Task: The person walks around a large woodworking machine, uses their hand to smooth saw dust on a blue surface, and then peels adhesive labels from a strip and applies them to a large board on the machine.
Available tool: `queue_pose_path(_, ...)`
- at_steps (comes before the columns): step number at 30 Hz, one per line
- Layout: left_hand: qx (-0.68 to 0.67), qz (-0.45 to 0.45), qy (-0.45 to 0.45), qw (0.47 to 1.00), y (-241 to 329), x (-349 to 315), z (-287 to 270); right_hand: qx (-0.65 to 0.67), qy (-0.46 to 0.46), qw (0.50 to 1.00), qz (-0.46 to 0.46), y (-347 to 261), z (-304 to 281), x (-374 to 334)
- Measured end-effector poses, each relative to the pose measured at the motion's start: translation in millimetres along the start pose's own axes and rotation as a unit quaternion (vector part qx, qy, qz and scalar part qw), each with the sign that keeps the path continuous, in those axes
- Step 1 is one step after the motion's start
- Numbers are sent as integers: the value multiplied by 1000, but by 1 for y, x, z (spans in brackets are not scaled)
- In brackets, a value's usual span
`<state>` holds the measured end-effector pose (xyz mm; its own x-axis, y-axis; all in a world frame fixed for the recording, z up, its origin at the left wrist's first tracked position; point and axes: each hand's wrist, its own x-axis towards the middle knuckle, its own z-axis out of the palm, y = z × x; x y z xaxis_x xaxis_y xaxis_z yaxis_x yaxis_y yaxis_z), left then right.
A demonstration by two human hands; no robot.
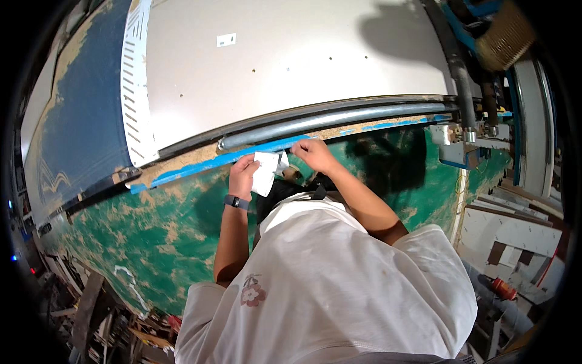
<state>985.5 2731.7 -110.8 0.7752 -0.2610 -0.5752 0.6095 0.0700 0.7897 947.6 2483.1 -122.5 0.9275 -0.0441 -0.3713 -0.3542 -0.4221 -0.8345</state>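
Observation:
My left hand point(242, 177), with a dark watch on its wrist, grips white paper point(264, 174) that looks like a small sheet or folded stack. A curled white strip point(283, 161) shows at its right side. My right hand point(315, 156) is held a little to the right with its fingers drawn together; what they pinch, if anything, is too small to make out. Both hands are in front of my waist, near the blue edge point(224, 159) of the machine. Beyond them lies a large pale board point(291, 54) with several small holes and a small white label point(226, 40).
A metal roller point(339, 123) runs along the machine's near side. At the left is a white slotted strip point(134, 91) beside a dark blue surface point(91, 79). The green floor point(151, 236) is dusty. Scrap pieces point(91, 321) lie at lower left, offcut panels point(509, 233) at right.

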Motion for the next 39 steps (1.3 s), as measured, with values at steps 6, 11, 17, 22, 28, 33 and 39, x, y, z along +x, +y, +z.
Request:
queue_pose_path(6,47,38,-47,997,15,-6,2,-60,43,997,28,-2,-15,-58)
queue_pose_path(11,84,64,-61,993,1,-23,5,-97,116,988,4,-13,-19,-115)
queue_pose_path(17,78,55,-86,992,-32,-91,5,-33,128,989,-61,19,21,-205)
queue_pose_path(22,145,96,-116,978,-90,-157,-6,90,83,992,39,74,85,-280)
queue_pose_path(28,69,-28,-184,980,-148,-265,-7,457,52,888,20,58,162,-364)
queue_pose_path(33,123,-111,-282,945,-180,-305,-13,625,195,754,51,52,195,-407)
queue_pose_path(39,189,-110,-361,906,-230,-346,15,632,356,687,47,92,166,-499)
